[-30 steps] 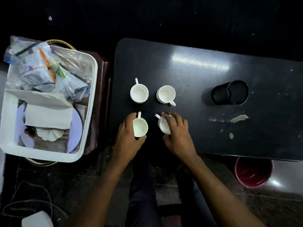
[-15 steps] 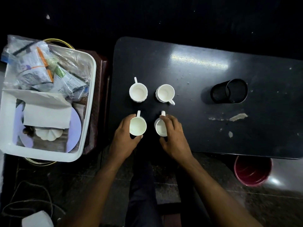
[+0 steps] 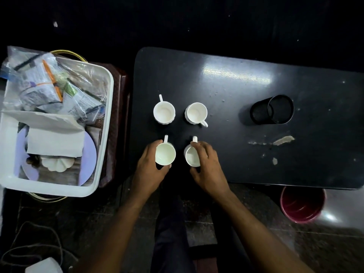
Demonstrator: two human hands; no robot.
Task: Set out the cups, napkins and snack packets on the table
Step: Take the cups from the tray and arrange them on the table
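Four cups on the worktop (image 3: 246, 79), napkins and snack packets not yet set out.

In the white tub (image 3: 106, 123) the snack packets (image 3: 49, 85) and napkins (image 3: 55, 142) are kept. The left hand (image 3: 149, 170) is closed around one near cup (image 3: 165, 154), the right hand (image 3: 206, 168) around the other cup (image 3: 192, 157); both stand close to the near edge, so either could be knocked off. All the cups are empty, as is the black mesh holder (image 3: 275, 109).

Dim, overhead glare on table (image 3: 256, 107)

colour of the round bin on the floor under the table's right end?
Dark red bin, partly tucked beneath the black table; seen in the head view.
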